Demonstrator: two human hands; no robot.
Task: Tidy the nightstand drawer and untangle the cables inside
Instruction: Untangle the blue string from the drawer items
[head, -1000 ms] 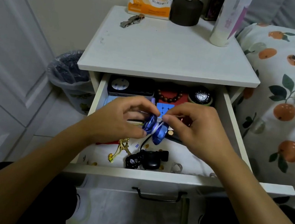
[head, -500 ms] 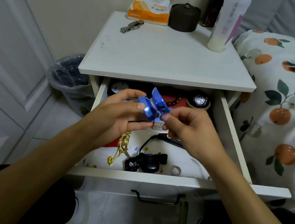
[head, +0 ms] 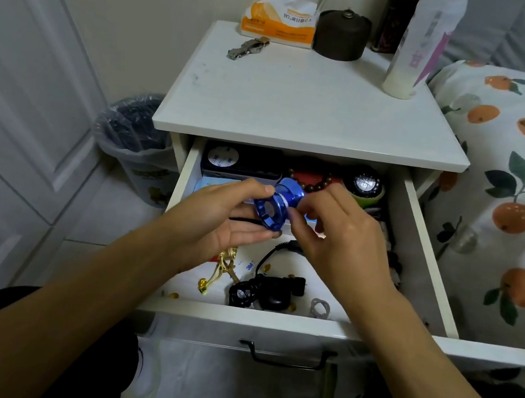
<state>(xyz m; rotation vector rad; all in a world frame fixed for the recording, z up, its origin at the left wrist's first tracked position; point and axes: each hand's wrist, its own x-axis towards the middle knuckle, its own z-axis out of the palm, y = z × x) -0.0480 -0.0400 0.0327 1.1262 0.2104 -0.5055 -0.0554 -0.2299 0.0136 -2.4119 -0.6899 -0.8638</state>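
1. Head view: we see the open drawer (head: 272, 318) pulled out of the white nightstand (head: 310, 113); all places below are given from this drawer.
2. Readable writing is scarce: a slip on the drawer floor near its middle shows "3M" (head: 249, 265); the orange tissue pack (head: 279, 19) on the nightstand top, behind the drawer, carries print too small for us to read.
3. Above the drawer's middle our left hand (head: 226, 220) has its grip closed round a blue yo-yo (head: 275, 206), thumb on top, fingers beneath.
4. Our right hand (head: 338, 236) pinches at the yo-yo's right side; what its fingertips hold is hidden from us.
5. Inside, at the back: a dark case (head: 243, 161) at left, brown beads (head: 312, 181) on something red in the middle, a round dial (head: 365, 183) at right.
6. Near the front wall lies a black cable (head: 259, 290) bundled with a black plug, a gold trinket (head: 223, 267) to its left, a clear ring (head: 319, 307) to its right.
7. Left of the drawer, on the floor, stands a lined bin (head: 132, 139).
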